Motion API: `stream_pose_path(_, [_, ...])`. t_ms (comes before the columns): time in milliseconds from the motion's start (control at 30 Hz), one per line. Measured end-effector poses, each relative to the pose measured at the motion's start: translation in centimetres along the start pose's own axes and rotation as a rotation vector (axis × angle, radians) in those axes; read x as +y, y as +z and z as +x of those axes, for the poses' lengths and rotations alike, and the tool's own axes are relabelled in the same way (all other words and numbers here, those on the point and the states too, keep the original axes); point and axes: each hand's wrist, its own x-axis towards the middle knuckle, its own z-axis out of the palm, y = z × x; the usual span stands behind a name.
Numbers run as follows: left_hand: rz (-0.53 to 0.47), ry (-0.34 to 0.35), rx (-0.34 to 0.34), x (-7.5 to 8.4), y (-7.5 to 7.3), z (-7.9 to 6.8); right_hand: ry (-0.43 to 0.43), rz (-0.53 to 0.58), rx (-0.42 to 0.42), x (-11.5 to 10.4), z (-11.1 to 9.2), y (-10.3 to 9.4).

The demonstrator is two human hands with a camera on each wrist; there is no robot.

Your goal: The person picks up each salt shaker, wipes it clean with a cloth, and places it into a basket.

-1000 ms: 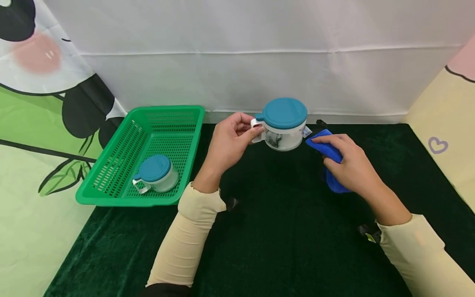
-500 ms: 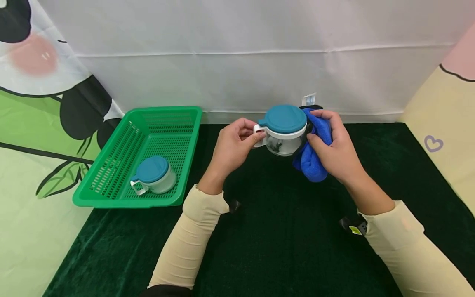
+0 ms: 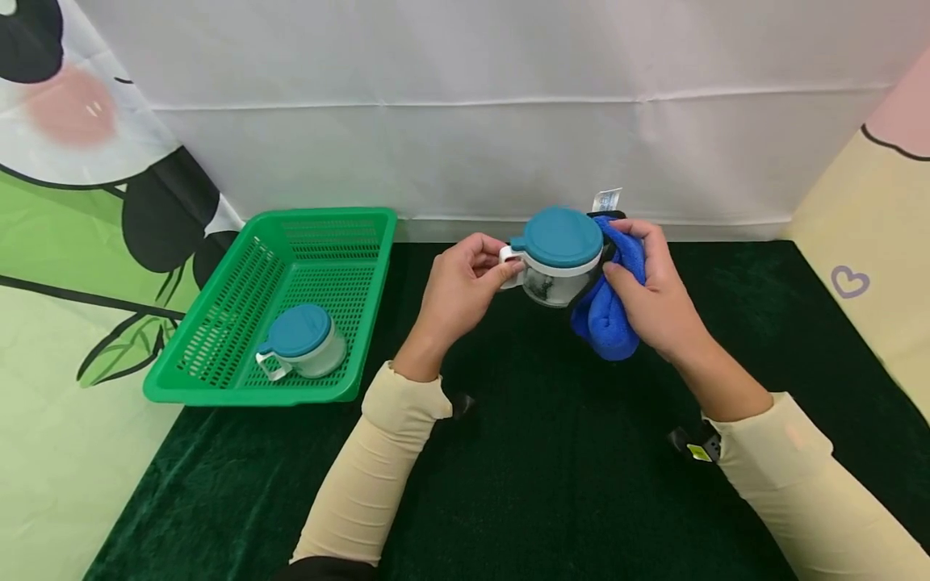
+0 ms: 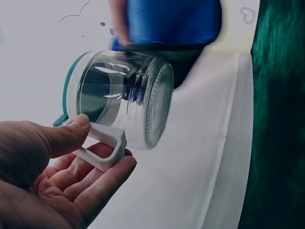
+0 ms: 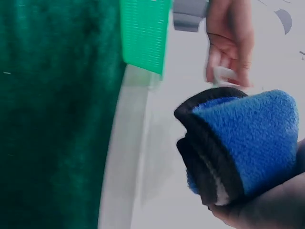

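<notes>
My left hand (image 3: 465, 282) pinches the white handle (image 4: 107, 143) of a clear glass jar (image 4: 126, 95) with a blue lid (image 3: 563, 236), held up above the table. The thumb lies on one side of the handle, the fingers beneath. A folded blue cloth (image 3: 613, 315) with black edging is gripped in my right hand (image 3: 657, 298), against the jar's right side in the head view. In the right wrist view the cloth (image 5: 252, 138) hides most of the jar.
A green plastic basket (image 3: 272, 395) stands at the left, with a second blue-lidded jar (image 3: 308, 343) inside. Dark green fabric (image 3: 552, 460) covers the table, and a white sheet (image 3: 465, 153) hangs behind it.
My right hand has brought the cloth leftward from beside the jar to against its side. The jar has dropped slightly. Over the last half second little has moved.
</notes>
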Motion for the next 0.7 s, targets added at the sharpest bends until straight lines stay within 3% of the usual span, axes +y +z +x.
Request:
stream_pose_path(167, [-0.006, -0.006, 0.018, 0.1, -0.1, 0.0, 0.101, -0.056, -0.112, 0.8, 0.0, -0.1])
stream_pose_path(367, [0.001, -0.003, -0.013, -0.1, 0.1, -0.2, -0.023, -0.030, 0.010, -0.7, 0.4, -0.5])
stream_pose_path(433, [-0.005, 0.006, -0.006, -0.1, 0.1, -0.2, -0.032, -0.012, 0.014, -0.7, 0.4, -0.5])
stream_pose_path(700, [-0.017, 0.015, 0.018, -0.2, -0.1, -0.3, 0.159, -0.109, -0.191, 0.5, 0.2, -0.7])
